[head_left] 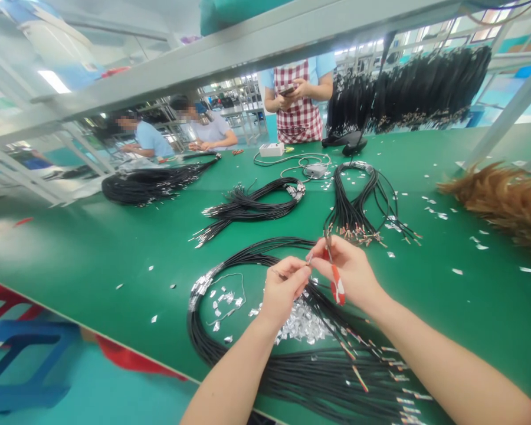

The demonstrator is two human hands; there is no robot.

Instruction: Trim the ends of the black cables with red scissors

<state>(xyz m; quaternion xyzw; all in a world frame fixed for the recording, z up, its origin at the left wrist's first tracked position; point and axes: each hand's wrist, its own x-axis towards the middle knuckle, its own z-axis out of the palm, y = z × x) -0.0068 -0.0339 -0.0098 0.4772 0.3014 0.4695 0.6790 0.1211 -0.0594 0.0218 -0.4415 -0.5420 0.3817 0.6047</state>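
My left hand (285,286) is closed in a pinch on the end of a thin black cable, above the middle of the bench. My right hand (354,271) is closed around small red-handled cutters (337,286), their metal jaws pointing up. Its thumb and fingertip also meet the cable end at the left fingertips; the exact contact is too small to make out. Below both hands lies a large looped bundle of black cables (199,330), bound with silver foil (202,283), with stripped coloured wire ends at the right. A pile of silver foil scraps (307,324) sits inside the loop.
More cable bundles lie behind: one in the middle (265,200), one at right (351,195), one at far left (146,186). A brown feather duster (508,203) is at the right edge. A shelf beam (159,82) crosses above. Co-workers are beyond the green bench (128,248).
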